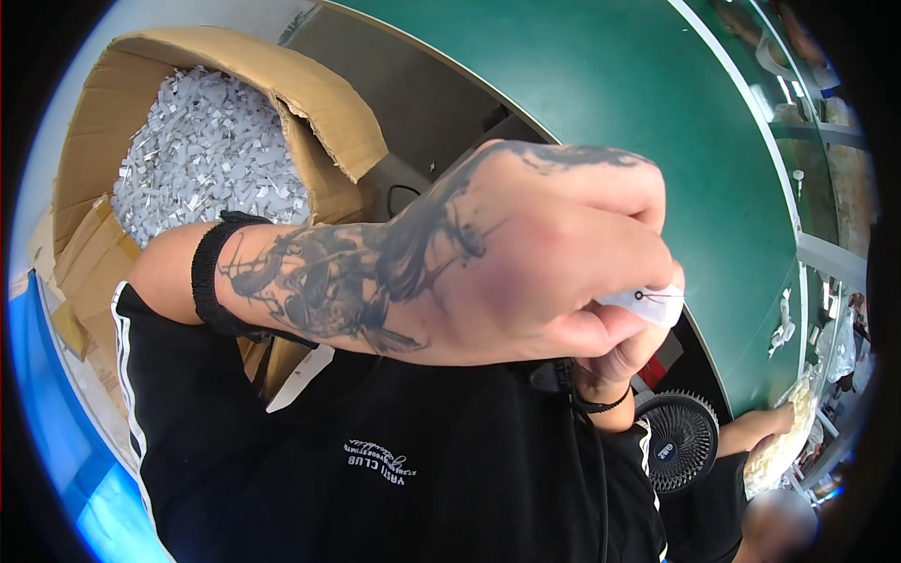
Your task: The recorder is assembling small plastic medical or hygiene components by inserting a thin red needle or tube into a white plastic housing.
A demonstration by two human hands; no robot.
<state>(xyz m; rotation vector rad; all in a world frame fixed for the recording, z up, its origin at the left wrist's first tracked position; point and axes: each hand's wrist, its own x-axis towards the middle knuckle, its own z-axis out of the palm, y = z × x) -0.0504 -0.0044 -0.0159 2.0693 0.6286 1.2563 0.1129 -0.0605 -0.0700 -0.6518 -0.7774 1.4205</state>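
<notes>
My left hand (572,253) reaches across from the left, tattooed on its back, with a dark woven band around the wrist. It is closed, its fingers curled in toward a small white piece (664,310) with a dark ring and a thin dark wire-like line on it. Behind and below is my right hand (627,355), partly covered by the left. Its fingers are bent and closed at the same white piece, which both hands pinch together. The exact fingertip contact is hidden. A thin black bracelet (605,405) circles the right wrist.
At left an open cardboard box (319,122) holds a heap of small white pieces (211,155). A green tabletop (601,75) curves along the right. A black fan (671,446) stands close to my right arm. Beyond it, another person's hand (765,424) touches a pale bag (784,446).
</notes>
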